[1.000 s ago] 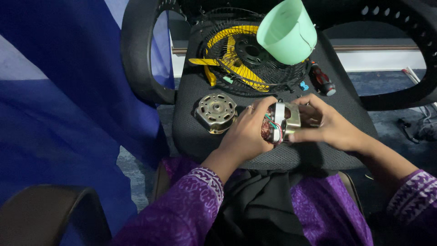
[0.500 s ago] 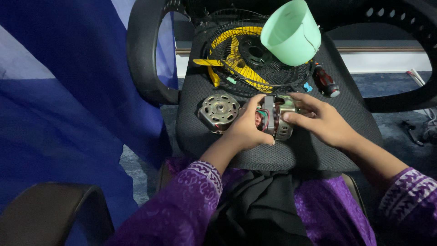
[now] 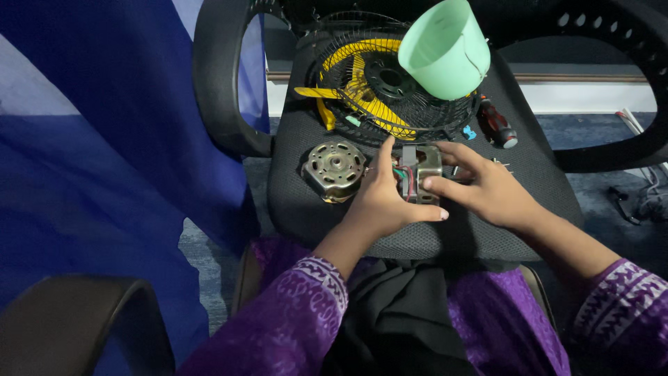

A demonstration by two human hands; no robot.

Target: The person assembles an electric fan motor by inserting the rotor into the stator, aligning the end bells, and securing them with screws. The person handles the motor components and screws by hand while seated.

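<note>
A: What have the hands got?

B: Both are on the motor stator [image 3: 416,174], a metal block with red and green wires, just above the middle of the frame on the black chair seat [image 3: 306,202]. The left hand [image 3: 386,198] is closed around its near left side, thumb stretched under it toward the right. The right hand [image 3: 487,188] grips it from the right, fingers curled over the top.

A: How far along does the work look?

B: I'd judge the motor is already apart: a round metal end cover [image 3: 335,169] lies by itself just left of the left hand, touching nothing the hands hold. The fan grille [image 3: 362,83] with its yellow blades [image 3: 348,69] sits loose in the upper middle, a mint-green plastic cup [image 3: 442,49] resting on it. A red-handled screwdriver [image 3: 497,124] lies untouched at the upper right. Nothing looks rejoined yet.

A: Room to move?

B: Tight upward, where the grille lies near the fingers. The seat's front edge runs just below the hands, over the lap. The chair's armrest [image 3: 216,76] loops at the left; bare seat lies to the right of the right hand.
</note>
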